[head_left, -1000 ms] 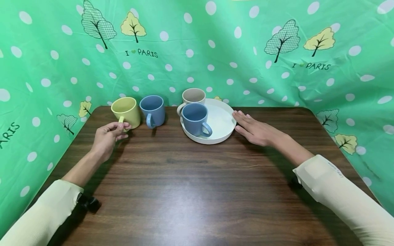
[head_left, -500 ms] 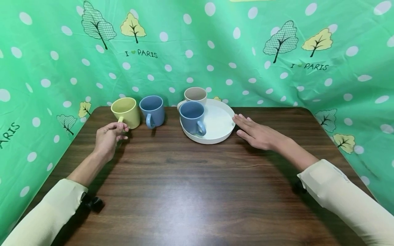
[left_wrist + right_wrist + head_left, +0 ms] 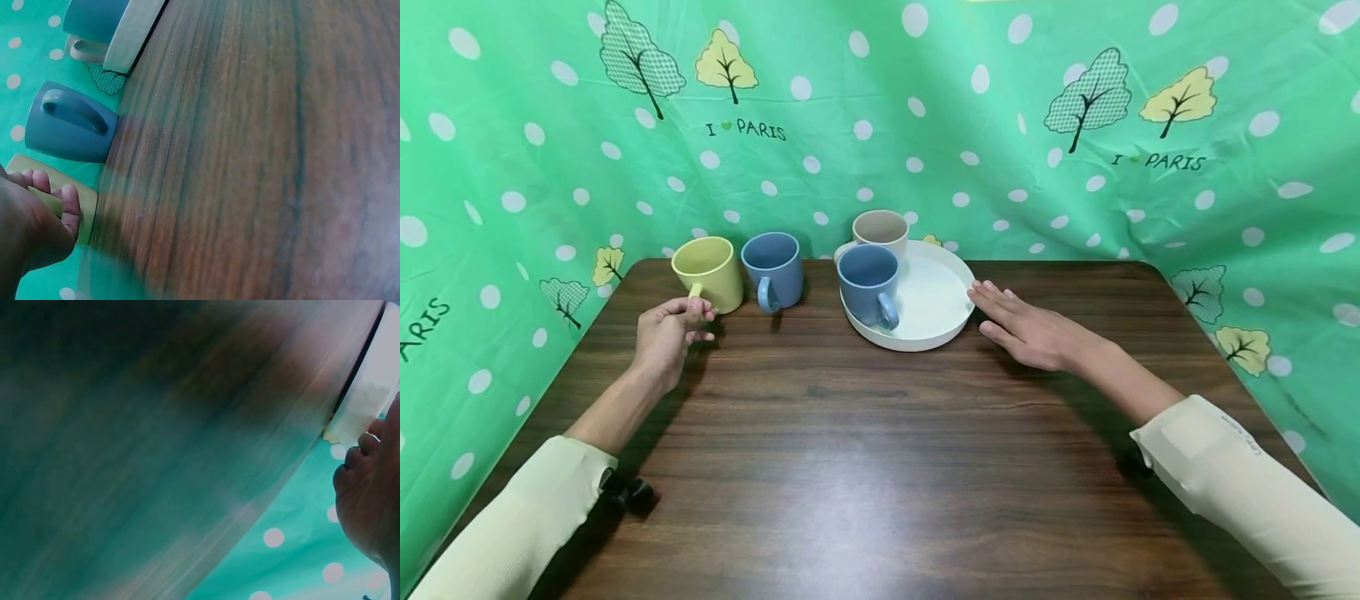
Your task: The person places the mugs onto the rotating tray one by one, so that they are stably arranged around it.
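Note:
My left hand (image 3: 662,340) pinches the handle of a yellow mug (image 3: 721,279), which stands upright at the table's back left. The left wrist view shows the fingers curled at that handle, across the yellow mug's side (image 3: 87,206). Just right of it stands a blue mug (image 3: 777,271), handle toward me. My right hand (image 3: 1028,330) lies palm down with straight fingers, fingertips right at the right rim of a round white tray (image 3: 936,304). On the tray's left part stand a second blue mug (image 3: 865,287) and, partly hidden behind it, a beige mug (image 3: 891,233).
The dark wooden table (image 3: 850,467) spreads toward me in front of the mugs and tray. A green dotted cloth (image 3: 955,108) hangs behind its back edge and down both sides.
The tray's mugs have shifted round clockwise: the beige one back and right, the blue one slightly left, its handle turning toward me. My right hand slid slightly nearer me; the left stays at the handle.

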### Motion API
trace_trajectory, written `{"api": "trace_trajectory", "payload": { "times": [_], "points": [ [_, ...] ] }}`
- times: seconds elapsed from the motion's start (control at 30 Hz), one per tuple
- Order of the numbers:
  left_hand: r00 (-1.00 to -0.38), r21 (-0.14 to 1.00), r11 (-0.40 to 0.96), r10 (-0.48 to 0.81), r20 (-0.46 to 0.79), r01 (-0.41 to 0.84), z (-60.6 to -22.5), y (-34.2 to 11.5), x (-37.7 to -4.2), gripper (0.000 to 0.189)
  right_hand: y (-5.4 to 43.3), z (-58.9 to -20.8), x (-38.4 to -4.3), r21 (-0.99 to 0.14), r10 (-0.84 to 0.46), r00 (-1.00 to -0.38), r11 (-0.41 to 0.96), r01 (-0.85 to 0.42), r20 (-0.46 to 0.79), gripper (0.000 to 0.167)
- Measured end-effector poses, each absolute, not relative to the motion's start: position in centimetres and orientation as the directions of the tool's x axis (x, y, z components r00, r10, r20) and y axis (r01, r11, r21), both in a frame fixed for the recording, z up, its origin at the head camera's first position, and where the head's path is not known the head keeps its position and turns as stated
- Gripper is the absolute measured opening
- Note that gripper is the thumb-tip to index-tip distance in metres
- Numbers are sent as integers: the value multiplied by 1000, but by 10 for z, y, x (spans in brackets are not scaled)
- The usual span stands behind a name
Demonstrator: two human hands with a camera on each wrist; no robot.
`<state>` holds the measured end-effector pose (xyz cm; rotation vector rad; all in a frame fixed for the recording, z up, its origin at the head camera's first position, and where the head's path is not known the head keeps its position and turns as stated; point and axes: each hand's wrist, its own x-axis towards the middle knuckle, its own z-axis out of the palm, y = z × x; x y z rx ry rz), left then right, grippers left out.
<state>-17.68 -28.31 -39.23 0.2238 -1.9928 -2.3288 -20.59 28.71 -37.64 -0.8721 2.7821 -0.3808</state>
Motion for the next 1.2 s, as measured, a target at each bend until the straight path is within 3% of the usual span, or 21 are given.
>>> {"api": "trace_trajectory", "payload": {
  "times": [0.4, 0.73, 1.0, 1.2],
  "points": [
    [-995, 984, -153, 47, -89, -96, -388, -297, -179, 22, 286, -376, -196, -284, -588, -803, 790, -543, -101, 69],
    [-993, 987, -112, 40, -111, -115, -386, -301, -177, 26, 287, -377, -193, -283, -583, -808, 792, -541, -87, 69],
    [-988, 987, 50, -33, -149, -151, -382, -294, -176, 28, 288, -376, -189, -280, -586, -805, 791, -545, -89, 68],
    [-985, 983, -77, 36, -167, -169, -383, -297, -176, 28, 287, -374, -187, -271, -584, -805, 795, -542, -104, 69]
  ]
}}
